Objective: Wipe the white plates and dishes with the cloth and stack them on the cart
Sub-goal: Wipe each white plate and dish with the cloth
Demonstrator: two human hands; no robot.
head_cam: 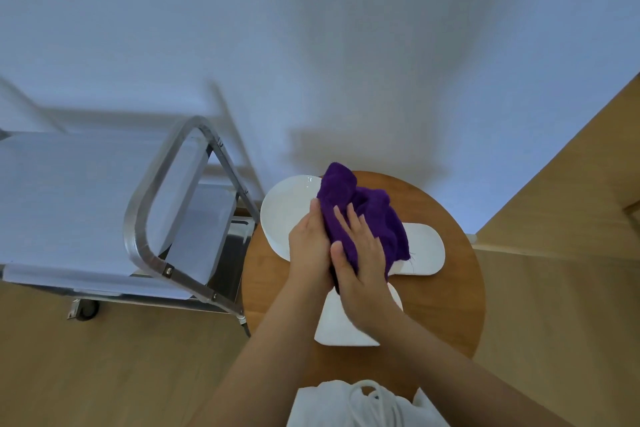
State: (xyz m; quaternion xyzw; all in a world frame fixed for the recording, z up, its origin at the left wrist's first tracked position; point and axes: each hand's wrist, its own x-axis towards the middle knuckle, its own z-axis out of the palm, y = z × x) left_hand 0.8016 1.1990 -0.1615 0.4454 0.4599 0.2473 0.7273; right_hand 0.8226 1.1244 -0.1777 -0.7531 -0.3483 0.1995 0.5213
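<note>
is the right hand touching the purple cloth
Touching. The head view shows the right hand lying flat on the purple cloth, thumb against its near edge.

Dim, bluish light is filling the frame. A soft, wide shadow is falling on the wall point(346, 80) at upper centre. Wide-angle distortion is bending the cart point(86, 201) at left, whose far rails are blurring. No glare is showing.
</note>
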